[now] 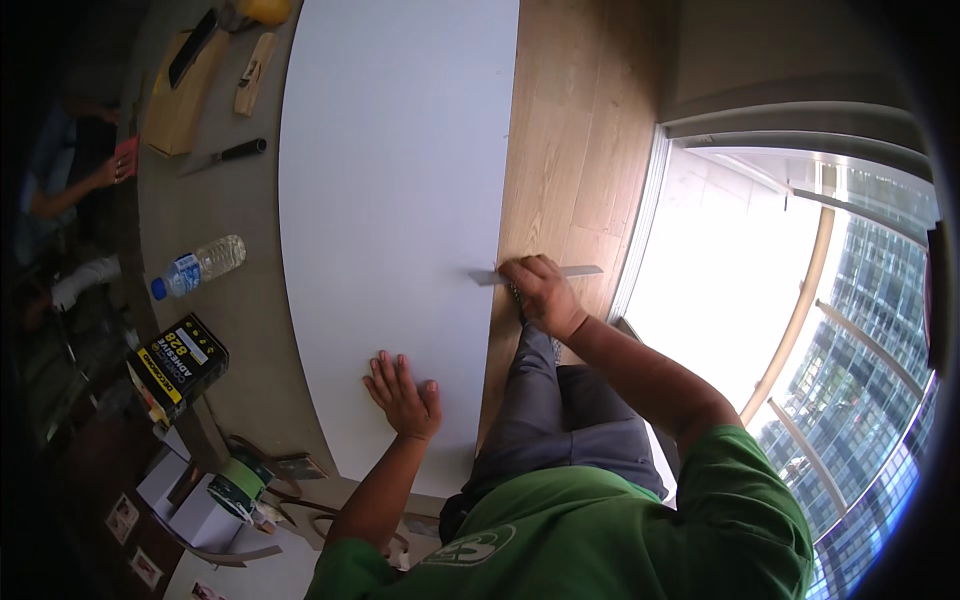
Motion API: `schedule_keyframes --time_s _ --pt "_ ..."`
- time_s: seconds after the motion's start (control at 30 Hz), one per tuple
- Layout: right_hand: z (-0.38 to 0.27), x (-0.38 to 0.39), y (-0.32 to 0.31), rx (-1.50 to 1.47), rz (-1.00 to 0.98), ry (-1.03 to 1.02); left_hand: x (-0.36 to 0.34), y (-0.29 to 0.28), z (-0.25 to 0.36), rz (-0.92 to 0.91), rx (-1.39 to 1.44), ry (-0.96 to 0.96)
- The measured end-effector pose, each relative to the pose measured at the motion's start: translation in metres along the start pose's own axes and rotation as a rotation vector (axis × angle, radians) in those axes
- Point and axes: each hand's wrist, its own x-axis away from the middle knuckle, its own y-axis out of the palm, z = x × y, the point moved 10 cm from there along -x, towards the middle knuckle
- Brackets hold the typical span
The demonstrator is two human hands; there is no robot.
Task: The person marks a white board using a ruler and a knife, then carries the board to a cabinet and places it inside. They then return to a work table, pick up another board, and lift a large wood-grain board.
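Observation:
A long white board [395,180] lies in front of me. Near its lower end, my left hand [402,405] rests flat on the surface with its fingers spread. My right hand [543,293] is closed around a flat grey metal strip [583,270] at the board's right edge. One end of the strip reaches over the white surface, slightly blurred, and the other sticks out to the right of my fist. The strip's exact kind cannot be made out, as my fingers cover its middle.
Left of the board lie a plastic water bottle [205,265], a black-and-yellow adhesive can [178,365], a black-handled knife [240,150], a wooden piece [254,75] and a cardboard box [180,110]. Another person's hand [112,170] shows farther left. A bright window [730,270] stands at right.

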Motion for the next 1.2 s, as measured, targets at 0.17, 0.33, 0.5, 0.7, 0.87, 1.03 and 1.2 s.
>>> schedule_keyframes --time_s 0.17,0.33,0.5,0.7,0.87,1.03,1.2 --pt "-0.035 0.069 0.031 -0.073 -0.283 -0.013 0.0 -0.001 0.001 0.004 0.008 0.006" --pt "0.038 -0.066 -0.062 -0.085 0.221 0.19 0.006 0.0 -0.003 -0.013 0.0 -0.038" --pt "0.094 -0.153 -0.11 0.146 0.337 0.19 -0.003 0.0 0.003 -0.003 0.003 -0.007" --pt "0.043 -0.073 -0.044 0.186 0.129 0.028 0.003 -0.003 0.001 0.004 -0.001 -0.013" --pt "-0.038 0.086 0.035 0.153 -0.261 -0.02 0.006 -0.001 -0.001 0.003 0.017 -0.03" --pt "-0.046 0.142 0.042 -0.038 -0.372 0.077 0.006 -0.01 0.034 -0.032 0.161 0.14" --pt "0.032 0.116 -0.04 -0.057 -0.123 0.318 -0.02 0.015 0.103 -0.192 0.036 0.405"
